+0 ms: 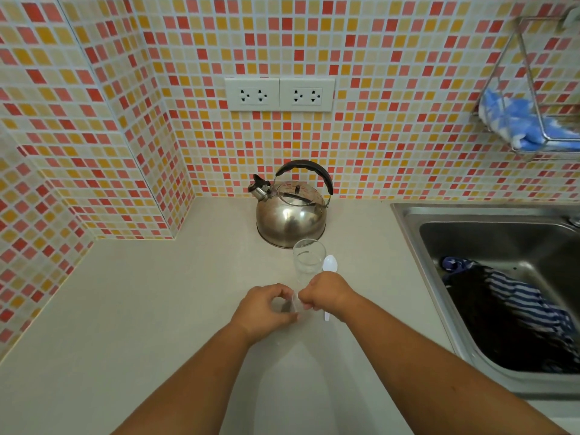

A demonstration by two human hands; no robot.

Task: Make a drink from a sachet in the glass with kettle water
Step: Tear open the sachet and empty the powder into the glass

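Your left hand is curled over the counter, its grip pinched on one end of a small, pale, see-through sachet. Just to its right, your right hand has its grip clamped on the other end, so the packet is stretched between the two, low over the counter and nearer you than the glass. It looks like you are tearing it open; the contents are too small to make out.

The glass stands upright just beyond your knuckles, with the kettle right behind it and a white plastic spoon lying beside the glass, partly under your right wrist.

If the packet gives way suddenly, the contents could scatter on the counter instead of the glass. A jerk forward could knock the glass over. Your right wrist could also flick the spoon towards the sink.
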